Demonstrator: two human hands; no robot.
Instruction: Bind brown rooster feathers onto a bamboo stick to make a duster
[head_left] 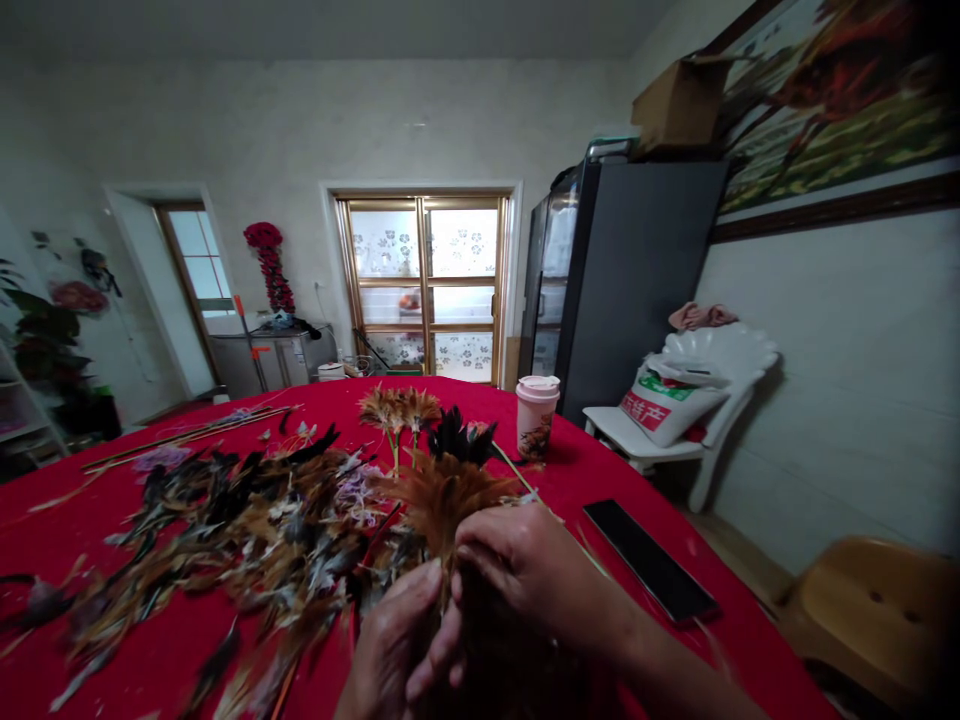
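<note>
left hand (394, 645) and right hand (525, 570) sit close together, both clamped on a thick bundle of brown feathers (442, 505). the left hand closes on it from below, while the right lies across it from the side, its fingers (487, 545) pressing into the feathers. the bundle is held just above the near edge of the red-covered tabletop (600, 470), fanning out at the top, its lower end dark and blurred behind the hands.

at far left stands a leafy plant (45, 335), then a glazed side door (199, 260) and a tall column of red artificial flowers (270, 268) above a steel cabinet (274, 362). on the tabletop, long thin sticks (187, 437) lie beyond a wide scatter of loose brown, black and pale feathers (262, 530), which spreads to just beside the left hand. past the bundle are two tan feather tufts (390, 410) and a black tuft (457, 435), in front of a patterned glass door (424, 285). further right stand a paper cup with a pink lid (537, 415) and a black phone (649, 560) lying flat. behind them rises a dark fridge (637, 270) with a cardboard box (679, 100) on top. a white chair (675, 420) holds a printed sack (671, 400), below a framed painting (832, 110), and a wooden stool (877, 620) sits at the right edge.
</note>
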